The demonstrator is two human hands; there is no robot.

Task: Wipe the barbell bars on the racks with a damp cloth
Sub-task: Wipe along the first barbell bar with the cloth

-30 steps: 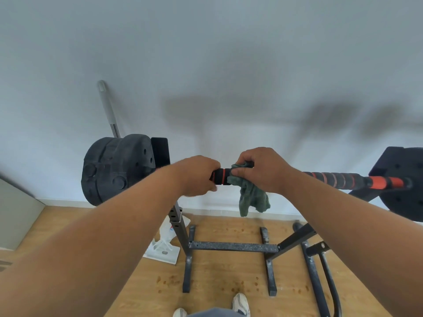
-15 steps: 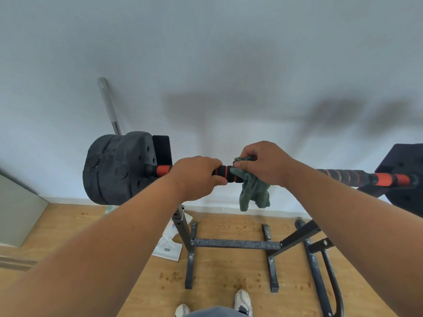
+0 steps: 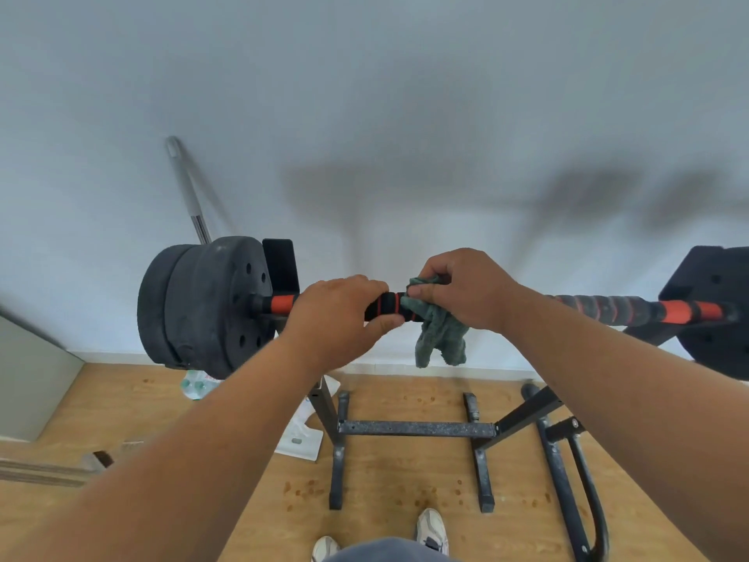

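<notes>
My left hand (image 3: 340, 314) has slid left, grip wrapped on the barbell bar (image 3: 389, 307), baring more foam. Right hand (image 3: 466, 290) pinches the damp cloth (image 3: 439, 332) against the bar on the rack (image 3: 417, 428). Wipe's advancing toward the weight plates (image 3: 202, 306).

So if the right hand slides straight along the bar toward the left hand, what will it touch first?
The right hand, gripping the green cloth on the bar, would probably meet the left hand first. Only a short black-and-red stretch of grip separates them, and the left hand grips the same bar.
</notes>
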